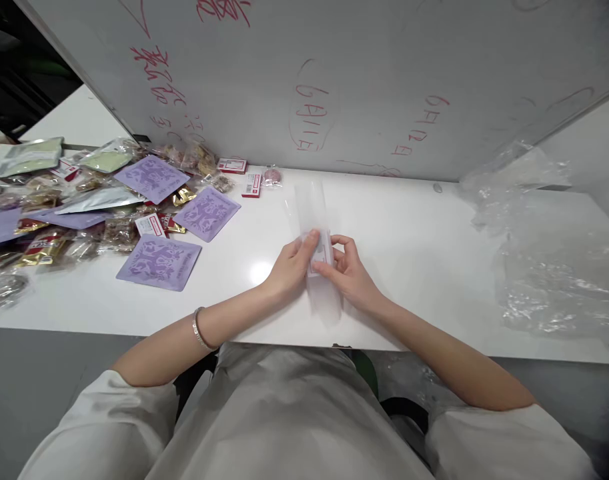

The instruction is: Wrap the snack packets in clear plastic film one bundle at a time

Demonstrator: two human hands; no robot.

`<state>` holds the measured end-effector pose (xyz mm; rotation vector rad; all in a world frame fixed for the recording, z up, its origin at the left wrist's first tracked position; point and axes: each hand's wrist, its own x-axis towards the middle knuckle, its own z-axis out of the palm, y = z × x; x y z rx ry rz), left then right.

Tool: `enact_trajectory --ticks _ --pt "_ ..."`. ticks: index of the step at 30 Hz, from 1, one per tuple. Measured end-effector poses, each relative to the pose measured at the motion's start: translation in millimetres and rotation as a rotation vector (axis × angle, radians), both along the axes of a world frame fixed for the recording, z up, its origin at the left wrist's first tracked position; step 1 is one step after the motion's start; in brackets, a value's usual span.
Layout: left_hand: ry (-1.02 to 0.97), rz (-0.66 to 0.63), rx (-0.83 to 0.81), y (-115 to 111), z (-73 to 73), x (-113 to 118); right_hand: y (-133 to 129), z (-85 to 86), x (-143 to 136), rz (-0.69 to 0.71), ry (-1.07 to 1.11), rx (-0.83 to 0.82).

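Note:
A translucent plastic wrap, folded into a narrow upright strip, is held between both hands over the white table. A small item with red print shows through it near the fingers; its shape is partly hidden. My left hand presses the wrap from the left, thumb on top. From the right, my right hand grips it with the thumb on the front and curled fingers behind the edge. The lower end of the wrap hangs below the hands and looks slightly blurred.
Purple pouches, gold packets and clear-bagged items are piled at the left of the table. Small red-and-white boxes lie near the whiteboard at the back. Crumpled clear plastic covers the right end.

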<state>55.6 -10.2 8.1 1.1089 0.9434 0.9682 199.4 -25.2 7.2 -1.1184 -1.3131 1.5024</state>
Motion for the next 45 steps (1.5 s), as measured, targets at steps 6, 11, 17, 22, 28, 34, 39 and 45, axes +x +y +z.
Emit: enact_trajectory --ticks 6,11,17,22,28,34,39,45 --pt "0.546 0.352 0.678 10.8 6.3 -17.9 1.2 6.8 5.2 -0.186 -0.109 -0.1" --pt "0.804 0.017 1.105 22.1 4.9 -26.1 4.0 15.2 15.1 0.015 -0.198 0.079" --pt "0.725 -0.149 0.79 14.6 16.0 -28.9 3.9 25.6 27.9 0.176 -0.335 0.208" --pt "0.639 -0.348 0.473 10.5 42.3 -34.5 1.9 30.5 29.8 0.248 -0.455 0.21" --pt "0.578 0.178 0.519 9.9 35.0 -28.3 -0.7 21.0 22.4 -0.464 -0.885 0.665" --pt "0.457 0.477 0.846 3.2 20.1 -13.2 -8.1 8.7 13.6 -0.136 -0.723 0.582" --pt "0.424 0.435 0.98 -6.8 15.0 -3.3 -10.5 3.0 8.7 -0.153 -0.412 0.312" --pt "0.58 0.487 1.198 -3.4 12.9 -1.3 -11.3 8.5 5.3 -0.191 -0.205 0.301"
